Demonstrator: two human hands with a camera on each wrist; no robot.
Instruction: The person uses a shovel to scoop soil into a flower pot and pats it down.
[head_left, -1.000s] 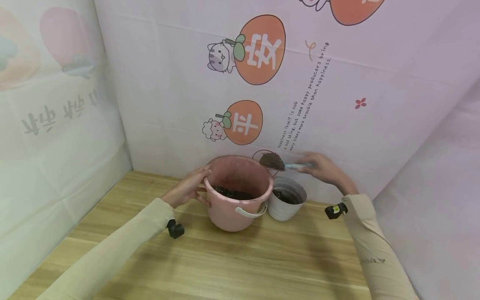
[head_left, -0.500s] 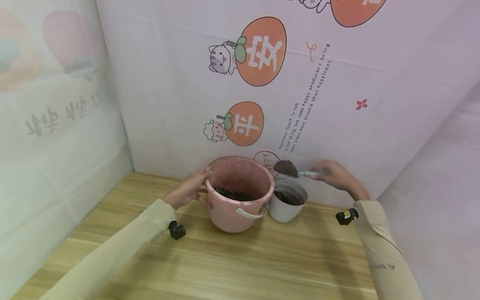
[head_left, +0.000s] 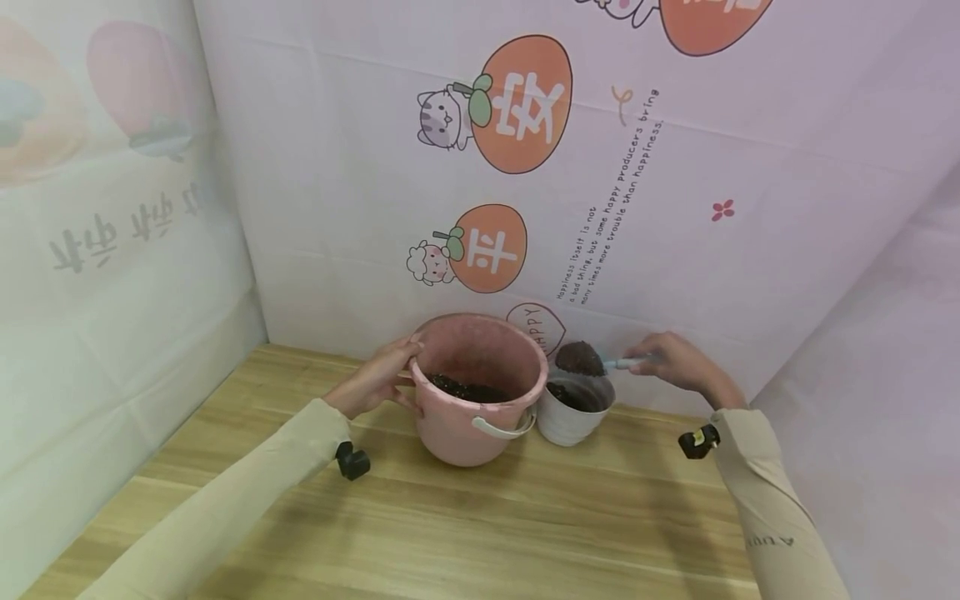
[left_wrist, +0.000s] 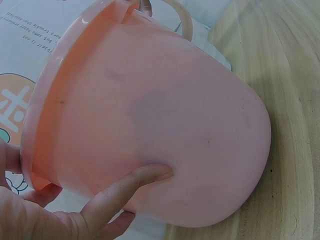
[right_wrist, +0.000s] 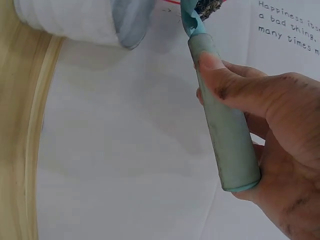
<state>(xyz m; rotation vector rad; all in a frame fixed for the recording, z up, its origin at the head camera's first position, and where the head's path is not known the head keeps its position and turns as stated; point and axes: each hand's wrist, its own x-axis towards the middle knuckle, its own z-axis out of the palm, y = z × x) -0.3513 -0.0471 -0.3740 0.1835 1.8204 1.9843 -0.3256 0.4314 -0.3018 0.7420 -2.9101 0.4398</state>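
My left hand (head_left: 378, 377) grips the rim and side of a pink bucket (head_left: 463, 437) that stands on the table. In the left wrist view its thumb lies along the bucket's outer wall. Dark soil (head_left: 468, 391) lies low inside the bucket. My right hand (head_left: 677, 360) holds a garden trowel by its grey-green handle (right_wrist: 225, 127), thumb along the grip. A heap of soil (head_left: 579, 358) fills the trowel's blade, which is over the back of a white flowerpot (head_left: 566, 427). The pot stands just right of the bucket and has soil inside.
The bucket's pale carrying handle (head_left: 501, 429) hangs at its front right, close to the pot. Behind both containers rises a printed white cloth (head_left: 337, 250), with more cloth at the left and right. A wood-grain table (head_left: 450, 533) lies below.
The right hand has carried the loaded trowel rightward and down, from beside the bucket's rim to above the white flowerpot. The left hand keeps its grip on the bucket.
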